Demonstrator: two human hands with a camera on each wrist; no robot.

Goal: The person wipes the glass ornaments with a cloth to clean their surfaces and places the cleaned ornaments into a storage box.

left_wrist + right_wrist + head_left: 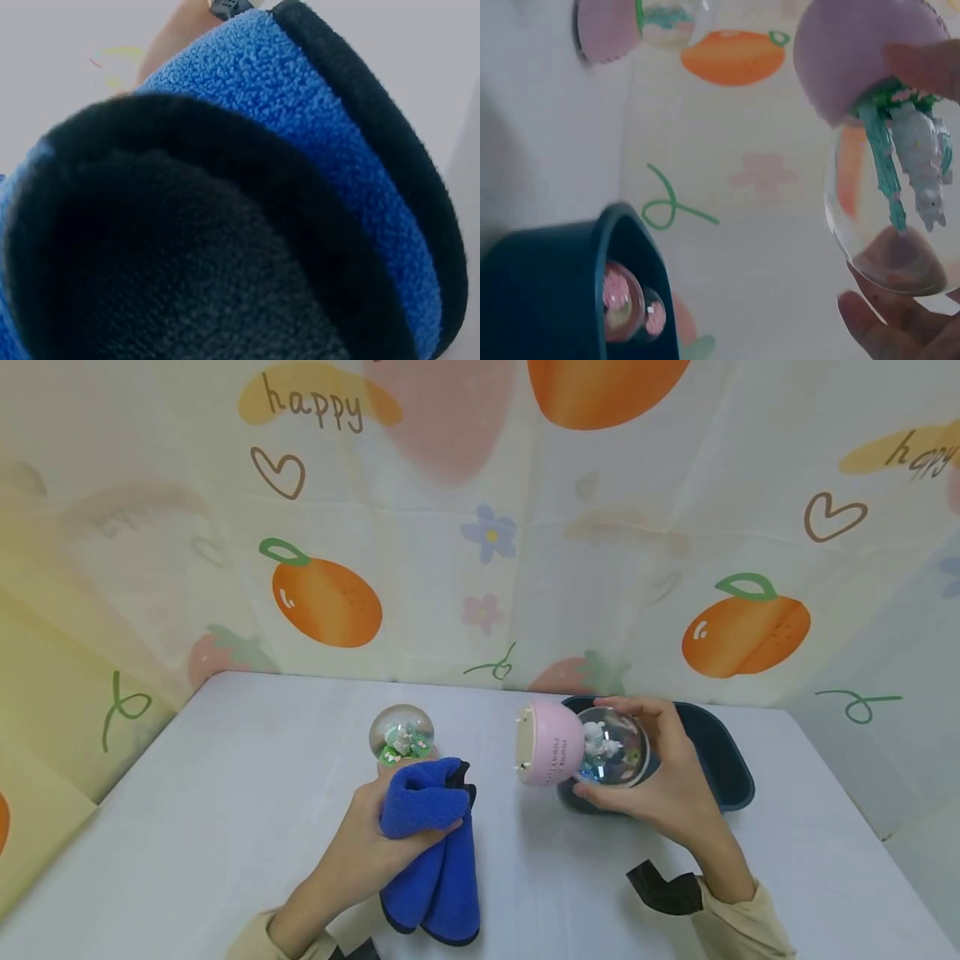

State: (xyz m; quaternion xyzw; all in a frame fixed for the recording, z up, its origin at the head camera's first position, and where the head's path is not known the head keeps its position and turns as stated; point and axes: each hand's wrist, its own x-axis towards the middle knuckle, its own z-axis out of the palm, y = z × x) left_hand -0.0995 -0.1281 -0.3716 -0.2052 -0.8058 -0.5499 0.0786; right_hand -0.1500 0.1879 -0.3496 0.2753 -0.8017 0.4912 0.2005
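Observation:
My left hand grips a blue plush cloth with black edging, folded over the fingers and hanging down in front. In the left wrist view the cloth and its dark edging fill most of the picture. My right hand holds a snow globe by its clear ball, fingers on one side and thumb on the other. The globe lies sideways in the air, its pink base pointing left and its flat underside showing. A white animal figure is inside the ball. Just behind my left hand is a second snow globe, upright.
Behind my right hand a dark teal basin stands at the back right of the white table. Inside it, the right wrist view shows clear balls with pink contents. A fruit-printed curtain hangs along the table's back edge.

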